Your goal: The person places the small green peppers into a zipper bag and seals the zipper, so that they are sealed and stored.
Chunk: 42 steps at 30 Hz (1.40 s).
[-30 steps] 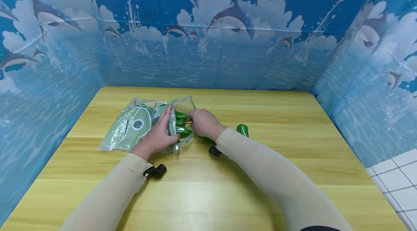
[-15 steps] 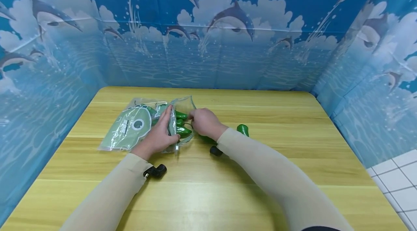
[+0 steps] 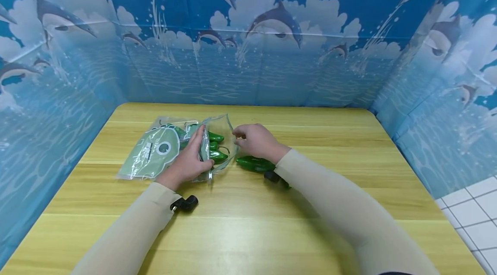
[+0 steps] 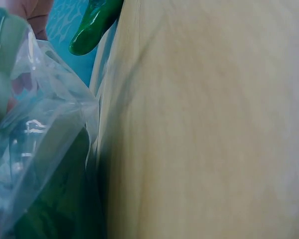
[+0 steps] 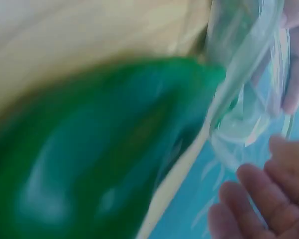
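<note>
A clear zip bag (image 3: 147, 154) with a light green cartoon print lies on the table's left side, its mouth spread towards the right. Several green peppers (image 3: 218, 155) sit inside, one curved stem poking towards the mouth. My left hand (image 3: 190, 158) holds the bag's upper layer near the zip, thumb and fingers spread along the mouth. My right hand (image 3: 256, 139) hovers just outside the mouth, fingers loosely bent around nothing, fingertips close to the bag's rim. Beneath that hand a loose green pepper (image 3: 254, 164) lies on the table; it looms large in the right wrist view.
The light wood table (image 3: 240, 232) stretches around the bag. A blue dolphin-print curtain (image 3: 248, 81) hangs along its back and sides. A bit of green (image 3: 285, 184) shows beside the right wrist camera (image 3: 272, 176), partly covered by the sleeve.
My right hand has drawn back to the right out of the bag's mouth, uncovering a loose pepper. The sleeve now covers the pepper end seen further right. My left hand stays put.
</note>
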Each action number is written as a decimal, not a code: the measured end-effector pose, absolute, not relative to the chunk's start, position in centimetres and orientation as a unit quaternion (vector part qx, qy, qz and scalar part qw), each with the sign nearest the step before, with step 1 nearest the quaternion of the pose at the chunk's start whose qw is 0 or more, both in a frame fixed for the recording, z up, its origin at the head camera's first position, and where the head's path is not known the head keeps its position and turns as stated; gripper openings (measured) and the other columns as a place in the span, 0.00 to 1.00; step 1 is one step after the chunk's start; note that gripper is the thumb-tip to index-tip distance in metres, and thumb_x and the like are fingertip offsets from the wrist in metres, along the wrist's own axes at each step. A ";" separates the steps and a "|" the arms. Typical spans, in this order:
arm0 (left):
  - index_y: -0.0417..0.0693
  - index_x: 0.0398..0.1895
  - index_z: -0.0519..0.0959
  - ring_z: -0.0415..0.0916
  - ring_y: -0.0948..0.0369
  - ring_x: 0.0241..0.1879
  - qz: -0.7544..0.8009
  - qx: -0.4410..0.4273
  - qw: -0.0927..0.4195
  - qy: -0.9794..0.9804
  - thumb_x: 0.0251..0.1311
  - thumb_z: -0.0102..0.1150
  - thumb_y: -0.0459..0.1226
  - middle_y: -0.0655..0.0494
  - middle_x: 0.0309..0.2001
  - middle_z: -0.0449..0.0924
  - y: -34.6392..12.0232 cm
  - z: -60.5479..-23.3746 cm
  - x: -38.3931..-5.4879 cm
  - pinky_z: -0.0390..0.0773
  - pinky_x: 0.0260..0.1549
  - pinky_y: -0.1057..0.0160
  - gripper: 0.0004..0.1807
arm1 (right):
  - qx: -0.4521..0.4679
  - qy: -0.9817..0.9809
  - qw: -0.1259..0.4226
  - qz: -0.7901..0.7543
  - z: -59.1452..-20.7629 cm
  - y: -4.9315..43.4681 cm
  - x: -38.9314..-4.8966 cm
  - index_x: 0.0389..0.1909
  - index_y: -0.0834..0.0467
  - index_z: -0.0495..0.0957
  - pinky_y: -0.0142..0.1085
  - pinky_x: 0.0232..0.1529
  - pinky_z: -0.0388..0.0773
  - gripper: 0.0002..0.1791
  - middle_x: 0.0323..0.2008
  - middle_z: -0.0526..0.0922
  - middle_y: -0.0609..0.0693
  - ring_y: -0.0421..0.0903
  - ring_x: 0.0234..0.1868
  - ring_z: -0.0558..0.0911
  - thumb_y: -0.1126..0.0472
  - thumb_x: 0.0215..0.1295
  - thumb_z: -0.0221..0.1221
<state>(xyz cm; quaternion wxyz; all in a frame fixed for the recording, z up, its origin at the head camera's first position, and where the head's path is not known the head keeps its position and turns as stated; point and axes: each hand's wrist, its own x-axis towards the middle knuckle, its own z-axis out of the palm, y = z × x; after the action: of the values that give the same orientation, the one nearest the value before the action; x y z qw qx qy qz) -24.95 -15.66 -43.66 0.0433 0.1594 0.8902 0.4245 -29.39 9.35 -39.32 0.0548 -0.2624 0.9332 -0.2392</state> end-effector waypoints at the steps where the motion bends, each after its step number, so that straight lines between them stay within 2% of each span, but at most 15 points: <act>1: 0.58 0.87 0.29 0.41 0.37 0.84 0.425 0.160 0.043 0.890 0.60 0.65 0.40 0.48 0.87 0.28 -15.7 -43.7 -25.0 0.65 0.71 0.29 0.64 | -0.264 0.932 0.058 -0.242 -39.3 9.8 -29.5 0.68 0.57 0.80 0.48 0.62 0.82 0.22 0.63 0.85 0.52 0.51 0.61 0.84 0.56 0.77 0.62; 7: 0.58 0.87 0.29 0.41 0.37 0.84 0.420 0.162 0.039 0.892 0.59 0.65 0.40 0.50 0.87 0.28 -15.6 -43.7 -25.0 0.66 0.70 0.29 0.64 | -0.265 0.918 0.103 -0.277 -38.7 12.6 -30.1 0.73 0.53 0.76 0.51 0.69 0.77 0.27 0.69 0.80 0.49 0.51 0.69 0.79 0.52 0.76 0.63; 21: 0.56 0.87 0.30 0.42 0.37 0.84 0.418 0.163 0.036 0.893 0.59 0.65 0.40 0.47 0.87 0.29 -15.5 -43.8 -24.9 0.67 0.70 0.29 0.64 | -0.271 0.901 0.157 -0.299 -38.0 17.4 -30.5 0.75 0.56 0.73 0.56 0.73 0.71 0.31 0.73 0.77 0.53 0.56 0.75 0.74 0.54 0.74 0.65; 31: 0.55 0.87 0.29 0.42 0.36 0.84 0.416 0.166 0.037 0.893 0.59 0.65 0.40 0.48 0.87 0.28 -15.5 -43.7 -24.9 0.65 0.70 0.29 0.63 | -0.283 0.900 0.161 -0.292 -38.6 19.4 -30.3 0.74 0.58 0.74 0.57 0.74 0.70 0.30 0.72 0.77 0.55 0.58 0.76 0.72 0.56 0.74 0.64; 42: 0.54 0.87 0.30 0.43 0.36 0.83 0.410 0.166 0.036 0.896 0.59 0.64 0.40 0.47 0.87 0.29 -15.5 -43.6 -24.9 0.67 0.70 0.30 0.63 | -0.287 0.893 0.193 -0.289 -39.3 20.8 -29.9 0.74 0.60 0.73 0.58 0.73 0.71 0.29 0.71 0.79 0.56 0.59 0.74 0.74 0.57 0.76 0.62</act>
<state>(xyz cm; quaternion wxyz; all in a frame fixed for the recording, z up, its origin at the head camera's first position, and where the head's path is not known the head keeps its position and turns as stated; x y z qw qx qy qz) -24.92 -15.47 -43.63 0.0360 0.1658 0.8960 0.4104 -29.90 20.78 -39.29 0.1926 -0.2874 0.8927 -0.2888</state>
